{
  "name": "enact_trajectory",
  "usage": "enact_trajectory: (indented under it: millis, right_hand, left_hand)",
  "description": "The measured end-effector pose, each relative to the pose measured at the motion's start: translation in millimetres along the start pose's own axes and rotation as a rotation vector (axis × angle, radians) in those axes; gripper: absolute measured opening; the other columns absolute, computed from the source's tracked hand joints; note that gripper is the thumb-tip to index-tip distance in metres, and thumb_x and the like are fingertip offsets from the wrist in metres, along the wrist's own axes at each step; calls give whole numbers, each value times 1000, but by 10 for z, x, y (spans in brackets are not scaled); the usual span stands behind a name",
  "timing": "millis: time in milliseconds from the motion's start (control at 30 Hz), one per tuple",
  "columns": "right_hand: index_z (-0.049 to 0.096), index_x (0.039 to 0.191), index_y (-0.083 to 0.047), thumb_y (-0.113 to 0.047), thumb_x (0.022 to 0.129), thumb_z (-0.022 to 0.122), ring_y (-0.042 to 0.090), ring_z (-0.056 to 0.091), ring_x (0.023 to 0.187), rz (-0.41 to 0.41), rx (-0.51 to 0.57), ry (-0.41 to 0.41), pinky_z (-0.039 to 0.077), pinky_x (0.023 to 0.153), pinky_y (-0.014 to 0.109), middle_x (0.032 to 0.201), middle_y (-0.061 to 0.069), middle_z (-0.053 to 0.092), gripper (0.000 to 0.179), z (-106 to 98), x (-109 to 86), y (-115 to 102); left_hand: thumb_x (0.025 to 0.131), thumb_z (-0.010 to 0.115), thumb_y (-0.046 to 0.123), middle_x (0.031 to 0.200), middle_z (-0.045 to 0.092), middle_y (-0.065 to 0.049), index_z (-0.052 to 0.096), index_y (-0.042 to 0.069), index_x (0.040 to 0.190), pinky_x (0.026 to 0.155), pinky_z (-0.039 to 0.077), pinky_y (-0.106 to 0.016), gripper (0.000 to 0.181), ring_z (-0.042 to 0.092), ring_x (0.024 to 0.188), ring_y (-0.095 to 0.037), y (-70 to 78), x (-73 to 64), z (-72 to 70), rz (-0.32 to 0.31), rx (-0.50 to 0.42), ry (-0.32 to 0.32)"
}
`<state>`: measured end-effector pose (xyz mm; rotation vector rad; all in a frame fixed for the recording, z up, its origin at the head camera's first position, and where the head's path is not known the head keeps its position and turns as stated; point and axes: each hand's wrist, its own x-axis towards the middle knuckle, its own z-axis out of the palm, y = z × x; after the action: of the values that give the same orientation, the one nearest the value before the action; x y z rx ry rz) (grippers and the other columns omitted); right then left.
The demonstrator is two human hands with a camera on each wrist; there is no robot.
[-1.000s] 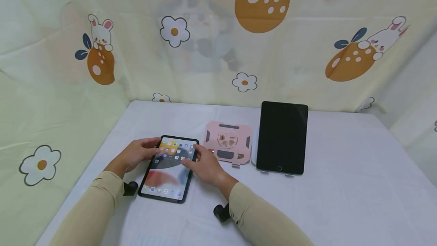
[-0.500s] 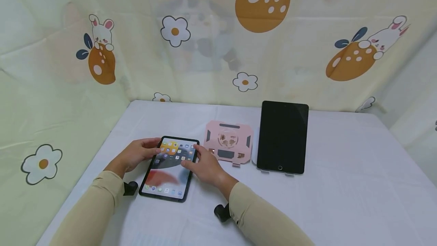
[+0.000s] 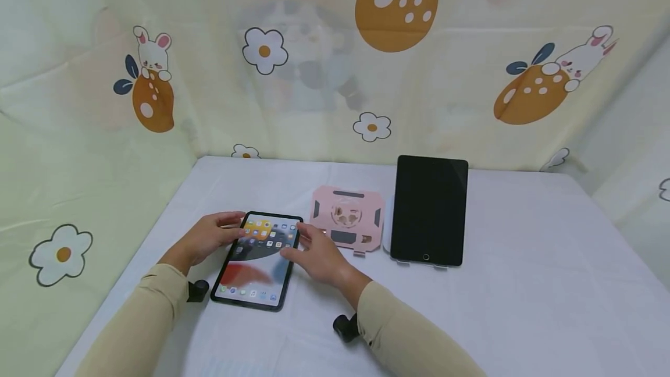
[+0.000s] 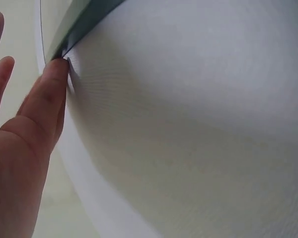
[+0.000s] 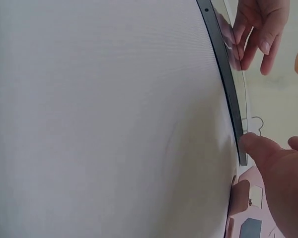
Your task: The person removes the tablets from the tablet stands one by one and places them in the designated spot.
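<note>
A tablet with a lit screen of app icons (image 3: 256, 272) lies on the white tabletop at left centre. My left hand (image 3: 209, 239) is at its upper left edge; in the left wrist view a fingertip of the left hand (image 4: 27, 134) meets the tablet's edge (image 4: 84, 25) while other fingers stand off it. My right hand (image 3: 319, 256) is at the upper right edge, its thumb reaching over the screen's side. In the right wrist view a finger of the right hand (image 5: 283, 168) touches the end of the tablet's dark edge (image 5: 228, 89).
Right of the tablet is a pink folding stand (image 3: 370, 214) with grey pads. Beyond it a second tablet with a black screen (image 3: 429, 208) leans upright on a stand. A patterned curtain (image 3: 314, 92) hangs behind the white table (image 3: 534, 284).
My right hand and forearm have shifted slightly right, and the thumb has drawn back a little toward the tablet's edge. The left hand stays at its edge. The head view has shifted slightly.
</note>
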<state>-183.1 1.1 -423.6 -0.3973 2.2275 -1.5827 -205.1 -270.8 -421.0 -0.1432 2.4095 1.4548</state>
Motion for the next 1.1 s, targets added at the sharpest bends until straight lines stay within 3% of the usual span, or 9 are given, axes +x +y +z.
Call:
enact_trajectory:
  millis: [133,233,333,433,600,833,1100]
  right_hand:
    - [43,150,-5,-31,95,70,27,44,138,-42,42,9,41,107,44,150,12,46,67,-53,-49,-13]
    - [51,145,-9,-30,95,70,27,46,136,-85,48,14,41,107,47,145,8,52,57,-127,-100,-37]
    - [57,139,-10,-27,95,69,28,49,132,-133,60,36,43,105,47,140,7,56,48,-241,-164,-73]
    - [60,134,-11,-25,95,70,28,53,127,-163,60,69,48,101,43,134,5,58,43,-397,-236,-114]
    - [58,136,-6,-18,95,70,32,53,126,-221,24,88,47,101,43,136,13,56,44,-700,-330,-175]
    - [52,144,-6,-15,92,72,38,43,133,-253,-40,66,38,109,49,146,15,48,56,-1092,-448,-254]
    - [52,143,-1,-9,95,69,31,41,139,-304,-107,159,34,111,47,150,12,48,52,-1497,-579,-211]
  left_hand:
    - [99,62,26,154,36,-23,44,6,150,108,36,-56,58,40,136,-42,50,-24,6,21,34,68]
    - [101,59,28,154,37,-23,46,9,150,109,34,-59,54,36,140,-41,119,-28,46,69,35,127]
    - [101,59,28,153,39,-20,46,11,150,109,33,-60,53,37,140,-38,236,-39,121,133,10,142]
    - [101,62,27,152,41,-18,42,12,151,108,35,-58,56,40,138,-36,390,-56,208,208,-35,136]
    - [99,64,20,150,43,-17,38,11,152,109,37,-53,59,44,135,-35,600,-56,331,312,-105,117]
    - [98,66,20,148,48,-11,45,15,149,105,42,-51,56,47,133,-31,893,24,574,372,-110,54]
    - [95,70,20,146,51,0,52,22,145,106,41,-48,53,45,135,-23,1215,127,927,397,-132,-1]
